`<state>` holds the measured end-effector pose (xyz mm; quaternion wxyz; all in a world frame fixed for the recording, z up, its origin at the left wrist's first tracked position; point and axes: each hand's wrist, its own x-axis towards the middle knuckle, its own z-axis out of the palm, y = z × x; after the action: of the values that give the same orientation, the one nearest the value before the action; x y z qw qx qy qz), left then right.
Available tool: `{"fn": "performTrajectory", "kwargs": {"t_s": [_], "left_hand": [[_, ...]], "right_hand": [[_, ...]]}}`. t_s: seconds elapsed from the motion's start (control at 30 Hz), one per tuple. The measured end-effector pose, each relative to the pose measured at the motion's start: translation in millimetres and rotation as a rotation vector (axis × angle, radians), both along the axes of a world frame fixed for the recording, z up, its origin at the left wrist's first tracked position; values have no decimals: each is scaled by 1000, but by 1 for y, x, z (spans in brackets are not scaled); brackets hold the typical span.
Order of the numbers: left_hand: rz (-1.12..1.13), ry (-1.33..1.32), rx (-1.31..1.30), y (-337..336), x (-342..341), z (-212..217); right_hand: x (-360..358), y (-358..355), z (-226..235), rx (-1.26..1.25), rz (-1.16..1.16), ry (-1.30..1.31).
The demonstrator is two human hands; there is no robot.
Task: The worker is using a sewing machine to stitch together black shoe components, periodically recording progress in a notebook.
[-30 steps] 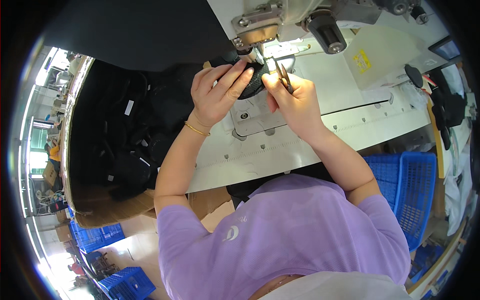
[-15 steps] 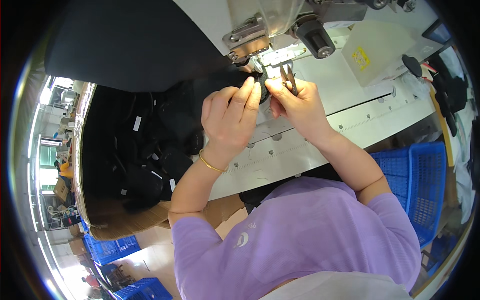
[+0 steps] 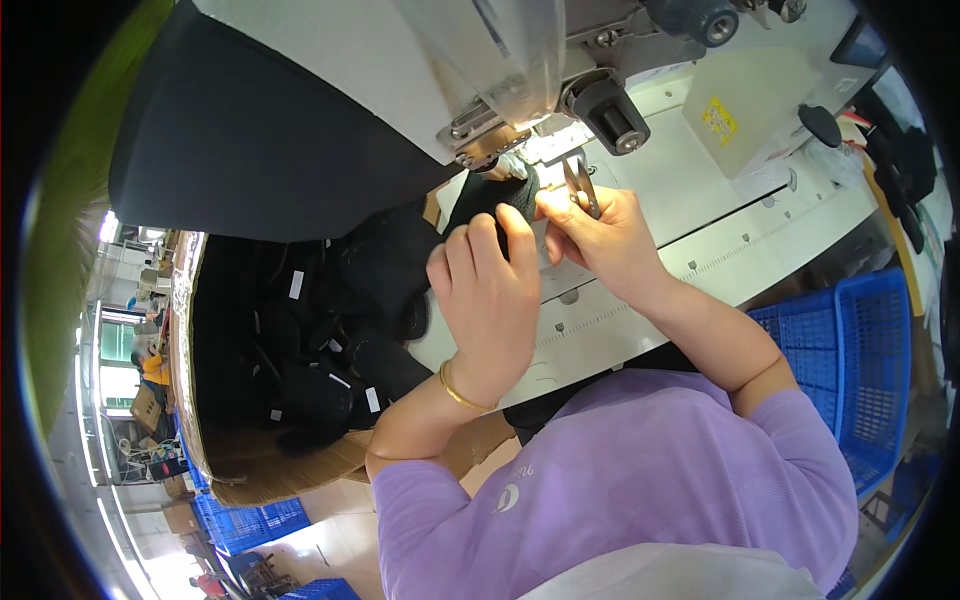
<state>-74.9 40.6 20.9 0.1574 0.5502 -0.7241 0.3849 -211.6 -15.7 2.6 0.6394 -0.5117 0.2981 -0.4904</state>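
Note:
A black fabric piece [image 3: 492, 195] lies under the needle area of a sewing machine [image 3: 490, 140], lit by its lamp. My left hand [image 3: 487, 295], with a gold bangle at the wrist, bends its fingers over the near end of that fabric; the thumb is hidden behind them. Close by on the right, my right hand [image 3: 605, 240] is closed round small dark scissors [image 3: 581, 187]. Their blades point up and away, toward the machine. Thumb and forefinger are pressed together beside the fabric's edge; any thread there is too fine to make out.
A cardboard box [image 3: 240, 490] on the left holds a heap of black pieces [image 3: 320, 350] with white labels. A dark panel [image 3: 270, 130] hangs above it. The white machine table [image 3: 700, 240] stretches right, with a blue crate [image 3: 850, 370] below.
My left hand's fingers have loosened from a pinch and spread a little. The right hand still grips the scissors. The whole view has shifted, and more of the fabric shows.

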Motion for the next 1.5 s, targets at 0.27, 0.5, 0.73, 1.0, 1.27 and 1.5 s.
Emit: {"fn": "performTrajectory", "kwargs": {"t_s": [0.27, 0.5, 0.73, 1.0, 1.27, 1.5], "left_hand": [[-416, 115, -76, 8, -6, -3], [-376, 133, -73, -11, 0, -4], [-367, 189, -74, -30, 1, -2], [-383, 208, -103, -36, 4, -8], [-306, 190, -273, -31, 8, -12], [-330, 134, -273, -35, 24, -13]], "right_hand": [[-4, -3, -2, 61, 1, -35], [1, -1, -2, 47, -3, -122], [0, -3, -8, 11, -7, -46], [-4, -5, -4, 27, 31, -41], [-15, 3, -22, -103, 96, -70], [-34, 5, -17, 47, 428, -9]]}}
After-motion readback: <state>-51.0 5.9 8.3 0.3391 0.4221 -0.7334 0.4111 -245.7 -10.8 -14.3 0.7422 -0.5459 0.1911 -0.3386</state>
